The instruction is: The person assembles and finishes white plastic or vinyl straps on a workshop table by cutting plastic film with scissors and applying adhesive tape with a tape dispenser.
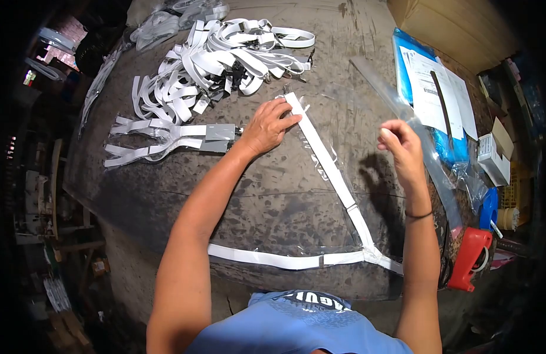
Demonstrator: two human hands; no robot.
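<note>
A pair of white elastic suspenders [327, 158] lies spread in a Y shape on the dark table, with a metal clip at its far end. My left hand [266, 126] grips the strap near that clip, thumb and fingers bent at its edge. Thin clear plastic lies along the strap. To the right, my right hand [401, 147] is raised above the table, fingers curled toward the thumb; whether something small is between them I cannot make out. Beside my left wrist are folded white suspenders [167, 140] with grey cards [220, 133].
A heap of white suspenders [214, 62] with dark clips covers the back left. Papers [429, 88] lie on a blue plastic package [405, 44] at right, near a small white box [494, 154]. A red tape dispenser [469, 259] sits at the right edge.
</note>
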